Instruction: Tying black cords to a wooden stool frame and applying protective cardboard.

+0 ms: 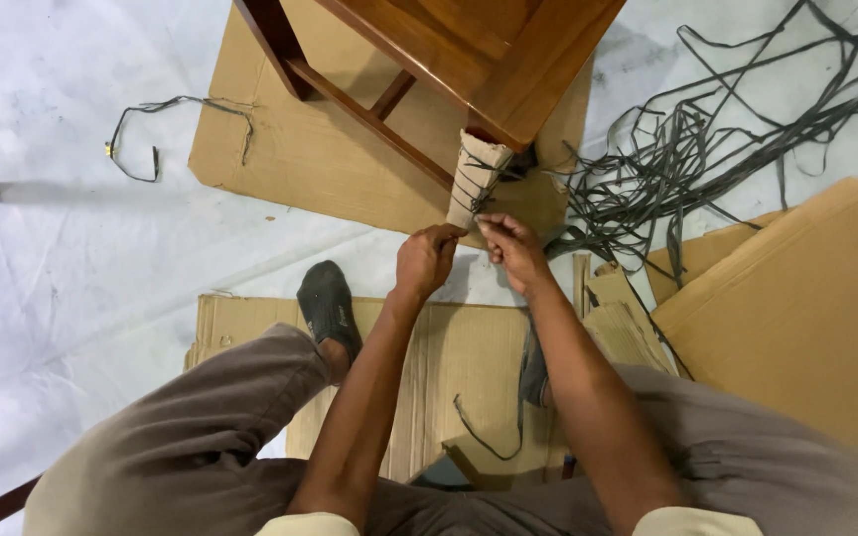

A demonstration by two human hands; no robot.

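Cardboard-wrapped chair leg [476, 179], dark strap-bound, left hand [425, 260], right hand [514, 250] pinching

Cardboard wrap [473, 179] sheathes the wooden table leg, bound by dark strap [476, 199].

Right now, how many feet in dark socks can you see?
2. One sock rests on the cardboard left of the left forearm; the other sock peeks out beside the right forearm, mostly hidden.
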